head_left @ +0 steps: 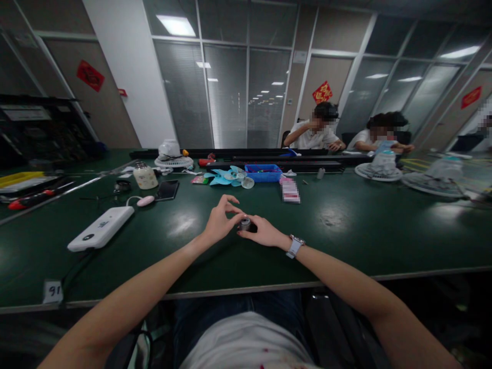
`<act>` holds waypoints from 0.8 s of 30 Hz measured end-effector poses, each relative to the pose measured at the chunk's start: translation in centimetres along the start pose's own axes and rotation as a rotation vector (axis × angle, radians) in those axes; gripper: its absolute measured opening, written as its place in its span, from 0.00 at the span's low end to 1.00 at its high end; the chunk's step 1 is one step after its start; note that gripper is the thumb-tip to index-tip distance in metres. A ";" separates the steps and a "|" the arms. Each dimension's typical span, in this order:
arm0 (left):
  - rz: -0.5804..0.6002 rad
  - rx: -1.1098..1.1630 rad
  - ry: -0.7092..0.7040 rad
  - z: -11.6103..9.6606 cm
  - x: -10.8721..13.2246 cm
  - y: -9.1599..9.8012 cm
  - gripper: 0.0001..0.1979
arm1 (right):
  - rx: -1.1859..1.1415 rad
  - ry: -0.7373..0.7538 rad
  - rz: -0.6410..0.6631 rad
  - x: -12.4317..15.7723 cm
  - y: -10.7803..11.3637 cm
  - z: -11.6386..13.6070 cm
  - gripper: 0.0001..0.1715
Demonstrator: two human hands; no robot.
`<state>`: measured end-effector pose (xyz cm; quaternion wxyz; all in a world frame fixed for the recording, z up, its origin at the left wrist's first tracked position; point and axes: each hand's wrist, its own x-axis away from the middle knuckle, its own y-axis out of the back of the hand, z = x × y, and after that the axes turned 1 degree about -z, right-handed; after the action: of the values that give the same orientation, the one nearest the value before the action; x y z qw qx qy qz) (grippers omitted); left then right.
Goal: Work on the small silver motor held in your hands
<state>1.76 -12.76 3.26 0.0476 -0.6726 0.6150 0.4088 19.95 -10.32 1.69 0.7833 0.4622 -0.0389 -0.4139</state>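
Note:
A small dark metal cylinder (245, 224) with a silvery top stands on the green table (369, 236), near the middle of the view. From the right, my right hand (264, 231) wraps its thumb and fingers round the cylinder; a watch is on that wrist. At the cylinder's left side is my left hand (222, 219), its thumb and a fingertip at the cylinder's top edge and its other fingers raised and spread. Whether the left fingertips grip any small part cannot be made out.
Behind my hands lie light-blue fan blades (226, 177), a blue tray (263, 173) and a pink packet (290, 190). At left are a white power bank (102, 229), phone (167, 190) and jar (145, 176). Two people sit across the table, near fan parts (380, 169).

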 end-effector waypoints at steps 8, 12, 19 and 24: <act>0.105 0.082 0.025 0.2 -0.4 0.5 0.22 | -0.016 0.021 0.000 0.0 0.1 -0.1 0.20; 0.172 0.139 0.074 0.2 -0.5 0.8 0.24 | -0.034 0.025 0.003 0.0 0.2 0.1 0.20; 0.101 0.120 0.080 1.6 -1.5 1.3 0.22 | -0.021 0.014 -0.001 0.1 0.1 0.2 0.19; -0.181 -0.066 0.187 5.9 -3.2 4.1 0.20 | -0.058 0.016 0.008 0.1 0.3 0.3 0.19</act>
<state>-4.44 -7.85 3.09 0.0048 -0.7618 0.5397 0.3584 20.07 -10.54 2.02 0.7983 0.4424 -0.0228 -0.4080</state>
